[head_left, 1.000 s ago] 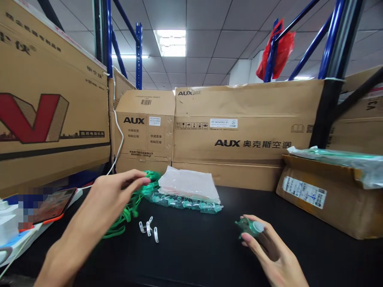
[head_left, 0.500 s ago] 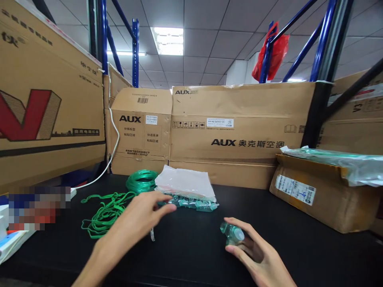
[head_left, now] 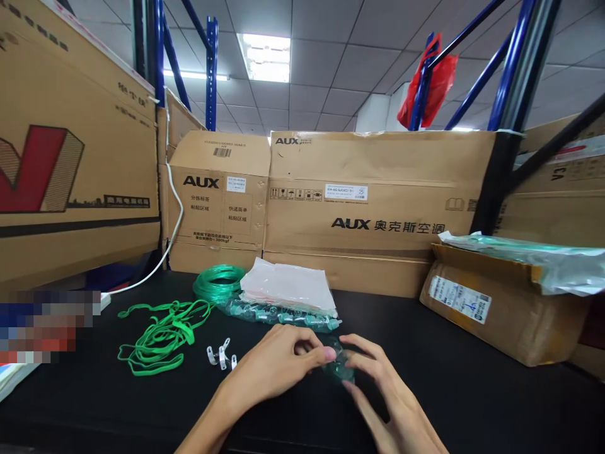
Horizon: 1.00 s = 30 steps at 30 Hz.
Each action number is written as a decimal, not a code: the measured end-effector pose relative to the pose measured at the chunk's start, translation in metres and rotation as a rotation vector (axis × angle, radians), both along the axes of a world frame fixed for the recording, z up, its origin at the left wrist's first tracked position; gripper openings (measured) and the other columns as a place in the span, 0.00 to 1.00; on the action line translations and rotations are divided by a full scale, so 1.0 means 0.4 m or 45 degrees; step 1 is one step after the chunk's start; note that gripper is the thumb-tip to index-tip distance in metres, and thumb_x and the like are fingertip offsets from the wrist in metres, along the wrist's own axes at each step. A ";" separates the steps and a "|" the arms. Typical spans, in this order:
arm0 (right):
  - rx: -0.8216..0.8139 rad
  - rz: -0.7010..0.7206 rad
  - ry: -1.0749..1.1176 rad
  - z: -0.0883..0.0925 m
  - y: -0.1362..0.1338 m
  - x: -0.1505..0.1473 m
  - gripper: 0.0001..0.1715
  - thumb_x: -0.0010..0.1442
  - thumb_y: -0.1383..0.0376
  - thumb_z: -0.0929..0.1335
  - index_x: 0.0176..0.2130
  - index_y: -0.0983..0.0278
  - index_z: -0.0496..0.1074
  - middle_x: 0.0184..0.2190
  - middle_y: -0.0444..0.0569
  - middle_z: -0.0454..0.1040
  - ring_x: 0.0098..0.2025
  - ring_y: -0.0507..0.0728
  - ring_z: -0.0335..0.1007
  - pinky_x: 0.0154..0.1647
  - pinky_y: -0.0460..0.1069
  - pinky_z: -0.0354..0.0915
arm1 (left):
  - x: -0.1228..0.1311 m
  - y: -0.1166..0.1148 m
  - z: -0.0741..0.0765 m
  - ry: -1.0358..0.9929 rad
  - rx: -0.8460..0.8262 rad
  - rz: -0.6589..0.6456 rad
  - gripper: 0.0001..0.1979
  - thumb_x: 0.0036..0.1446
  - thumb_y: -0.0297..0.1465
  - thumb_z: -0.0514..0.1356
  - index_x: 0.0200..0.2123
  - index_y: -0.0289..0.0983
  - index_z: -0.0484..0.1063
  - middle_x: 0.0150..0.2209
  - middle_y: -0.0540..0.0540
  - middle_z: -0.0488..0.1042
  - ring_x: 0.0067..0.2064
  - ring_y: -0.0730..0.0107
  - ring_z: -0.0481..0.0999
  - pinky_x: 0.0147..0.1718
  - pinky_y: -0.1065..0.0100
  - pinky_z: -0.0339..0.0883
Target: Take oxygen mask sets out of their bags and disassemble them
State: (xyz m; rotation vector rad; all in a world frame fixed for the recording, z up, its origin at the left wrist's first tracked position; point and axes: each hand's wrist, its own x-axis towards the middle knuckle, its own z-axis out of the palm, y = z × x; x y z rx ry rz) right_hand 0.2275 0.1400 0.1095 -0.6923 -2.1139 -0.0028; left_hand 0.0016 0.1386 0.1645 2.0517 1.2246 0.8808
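Observation:
Both hands meet over the black table [head_left: 472,403] near its front. My right hand [head_left: 373,378] grips a small clear green plastic part [head_left: 338,369], mostly hidden by the fingers. My left hand [head_left: 278,362] pinches at the same part from the left, fingers closed. Just left of my left hand lie a few small white metal clips [head_left: 220,356]. Behind the hands lies a row of clear green parts [head_left: 283,315] under a stack of clear plastic bags [head_left: 288,287].
Loose green elastic straps [head_left: 155,340] and a coil of green tubing [head_left: 217,280] lie at the left. Large cardboard boxes [head_left: 378,208] wall the back and left. An open box with a plastic liner [head_left: 501,302] stands at the right. A white cable [head_left: 165,252] hangs at the back left.
My left hand swung from the green straps at the left over to the right hand. The right hand brought the green part inward. Both now hold it together.

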 end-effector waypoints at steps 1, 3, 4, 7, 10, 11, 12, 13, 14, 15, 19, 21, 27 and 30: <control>0.021 0.019 -0.001 -0.001 0.001 -0.008 0.23 0.69 0.73 0.64 0.59 0.54 0.64 0.61 0.53 0.68 0.61 0.56 0.72 0.58 0.48 0.70 | -0.002 -0.001 0.002 -0.015 0.018 -0.001 0.18 0.63 0.47 0.60 0.39 0.40 0.82 0.34 0.49 0.81 0.37 0.64 0.78 0.35 0.69 0.64; 0.017 0.021 0.022 -0.005 0.003 -0.019 0.26 0.68 0.73 0.64 0.62 0.53 0.63 0.61 0.52 0.69 0.60 0.56 0.72 0.59 0.48 0.71 | 0.000 -0.004 0.003 -0.047 0.047 -0.008 0.16 0.63 0.46 0.61 0.39 0.41 0.83 0.39 0.49 0.82 0.40 0.63 0.78 0.38 0.69 0.65; -0.010 0.007 0.036 -0.007 0.004 -0.020 0.27 0.68 0.72 0.64 0.62 0.52 0.63 0.60 0.51 0.70 0.60 0.57 0.72 0.59 0.49 0.70 | 0.004 -0.007 0.003 -0.068 0.049 -0.029 0.15 0.63 0.44 0.61 0.39 0.41 0.83 0.40 0.49 0.82 0.41 0.63 0.78 0.39 0.69 0.65; -0.151 -0.056 0.091 -0.014 0.005 -0.010 0.26 0.69 0.68 0.66 0.64 0.52 0.65 0.61 0.50 0.72 0.60 0.59 0.74 0.61 0.51 0.70 | 0.020 -0.014 0.000 -0.097 0.046 -0.108 0.12 0.64 0.39 0.60 0.39 0.41 0.83 0.39 0.50 0.83 0.41 0.64 0.79 0.42 0.69 0.66; -0.406 -0.133 0.055 -0.019 0.006 0.009 0.25 0.70 0.59 0.66 0.64 0.52 0.68 0.64 0.49 0.71 0.64 0.62 0.69 0.66 0.56 0.66 | 0.027 -0.015 -0.003 -0.066 0.070 -0.131 0.11 0.63 0.35 0.60 0.38 0.41 0.83 0.38 0.50 0.83 0.41 0.65 0.79 0.41 0.70 0.66; -0.497 -0.150 0.034 -0.020 0.006 0.014 0.25 0.71 0.56 0.65 0.65 0.52 0.69 0.66 0.48 0.69 0.67 0.63 0.66 0.68 0.59 0.62 | 0.027 -0.014 -0.003 -0.055 0.065 -0.135 0.11 0.62 0.35 0.60 0.38 0.41 0.83 0.37 0.50 0.83 0.40 0.65 0.79 0.40 0.70 0.65; -0.577 -0.151 0.017 -0.022 0.006 0.017 0.25 0.71 0.54 0.64 0.65 0.52 0.69 0.67 0.47 0.68 0.69 0.63 0.63 0.70 0.61 0.58 | 0.025 -0.013 -0.002 -0.050 0.052 -0.139 0.11 0.62 0.34 0.60 0.37 0.41 0.83 0.37 0.51 0.83 0.40 0.65 0.79 0.39 0.70 0.65; -0.634 -0.141 0.015 -0.023 0.006 0.019 0.26 0.72 0.53 0.62 0.65 0.51 0.68 0.67 0.46 0.67 0.70 0.63 0.60 0.72 0.62 0.55 | 0.022 -0.011 -0.001 -0.049 0.028 -0.142 0.11 0.61 0.33 0.60 0.37 0.41 0.84 0.38 0.51 0.83 0.39 0.65 0.79 0.39 0.70 0.66; -0.666 -0.124 0.025 -0.023 0.005 0.019 0.26 0.72 0.52 0.61 0.66 0.51 0.67 0.67 0.45 0.67 0.70 0.63 0.60 0.72 0.62 0.53 | 0.018 -0.010 0.001 -0.056 -0.008 -0.139 0.11 0.60 0.32 0.60 0.37 0.41 0.84 0.39 0.50 0.83 0.40 0.65 0.79 0.39 0.70 0.66; -0.676 -0.107 0.038 -0.023 0.004 0.018 0.26 0.72 0.52 0.61 0.66 0.51 0.67 0.67 0.45 0.68 0.70 0.62 0.60 0.72 0.62 0.53 | 0.014 -0.008 0.002 -0.066 -0.047 -0.131 0.11 0.58 0.32 0.60 0.38 0.41 0.84 0.40 0.50 0.83 0.41 0.64 0.79 0.40 0.70 0.66; -0.647 -0.081 0.013 -0.008 -0.003 0.010 0.24 0.71 0.53 0.63 0.64 0.49 0.70 0.65 0.46 0.70 0.67 0.63 0.65 0.69 0.60 0.59 | 0.004 -0.004 0.005 -0.057 -0.139 -0.124 0.11 0.58 0.33 0.60 0.38 0.41 0.83 0.42 0.49 0.83 0.43 0.62 0.79 0.43 0.69 0.67; -0.641 -0.096 0.000 0.002 -0.006 0.008 0.23 0.70 0.54 0.65 0.62 0.48 0.72 0.64 0.48 0.71 0.65 0.63 0.68 0.67 0.60 0.63 | 0.002 -0.004 0.002 -0.023 -0.118 -0.153 0.12 0.57 0.32 0.60 0.39 0.40 0.83 0.43 0.49 0.82 0.43 0.62 0.79 0.42 0.69 0.67; -0.629 -0.068 0.117 0.010 -0.007 0.007 0.26 0.67 0.56 0.69 0.63 0.51 0.71 0.61 0.50 0.74 0.63 0.64 0.70 0.66 0.59 0.64 | 0.006 -0.003 -0.011 -0.035 -0.120 -0.197 0.13 0.56 0.30 0.59 0.43 0.39 0.81 0.34 0.49 0.80 0.36 0.65 0.80 0.33 0.72 0.67; -0.633 -0.069 0.167 0.011 -0.010 0.001 0.28 0.66 0.57 0.70 0.63 0.54 0.71 0.60 0.51 0.76 0.62 0.64 0.71 0.66 0.59 0.64 | 0.012 -0.004 -0.016 -0.071 -0.113 -0.197 0.12 0.56 0.31 0.60 0.43 0.39 0.79 0.31 0.52 0.78 0.30 0.68 0.79 0.31 0.73 0.68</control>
